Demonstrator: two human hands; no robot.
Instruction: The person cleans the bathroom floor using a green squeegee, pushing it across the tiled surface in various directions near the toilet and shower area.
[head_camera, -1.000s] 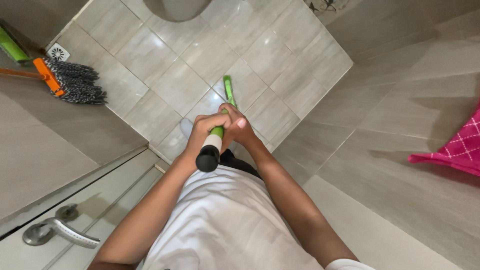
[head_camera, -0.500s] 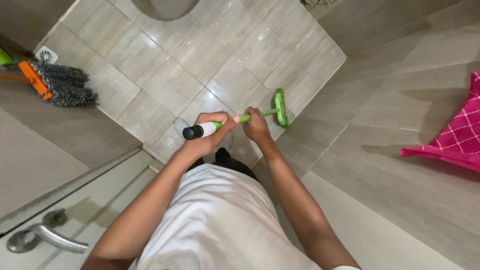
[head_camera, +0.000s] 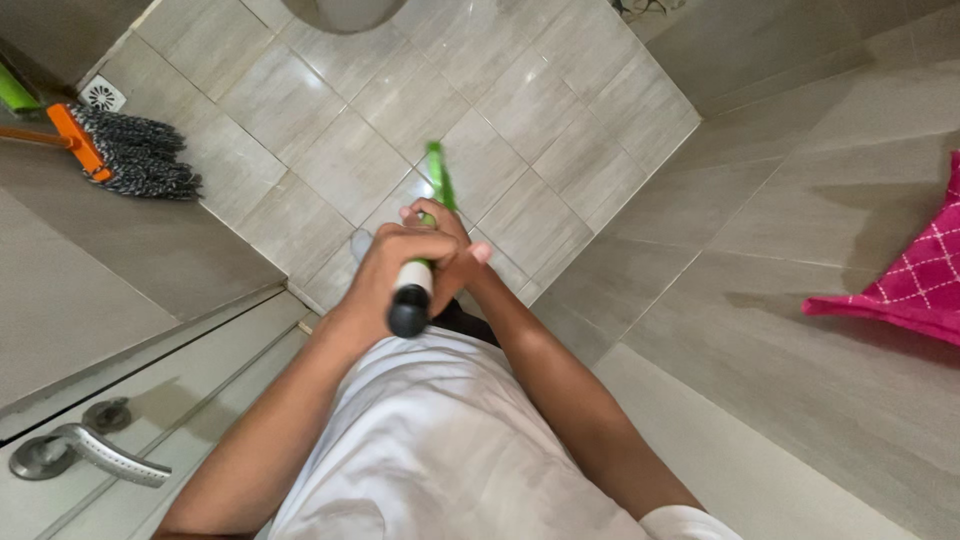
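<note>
Green-and-white broom handle (head_camera: 415, 275) runs up through both fists; left hand (head_camera: 395, 262) clenched lower, right hand (head_camera: 450, 245) above.

The green handle (head_camera: 432, 215) has swung from sideways to pointing straight ahead, black end nearest.

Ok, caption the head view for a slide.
Both hands, left hand and right hand, grip a green-handled floor tool above the beige tiled floor.

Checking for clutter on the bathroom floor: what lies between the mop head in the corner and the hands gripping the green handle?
Only bare grey floor tiles separate the mop head from the left hand and right hand in the head view.
</note>
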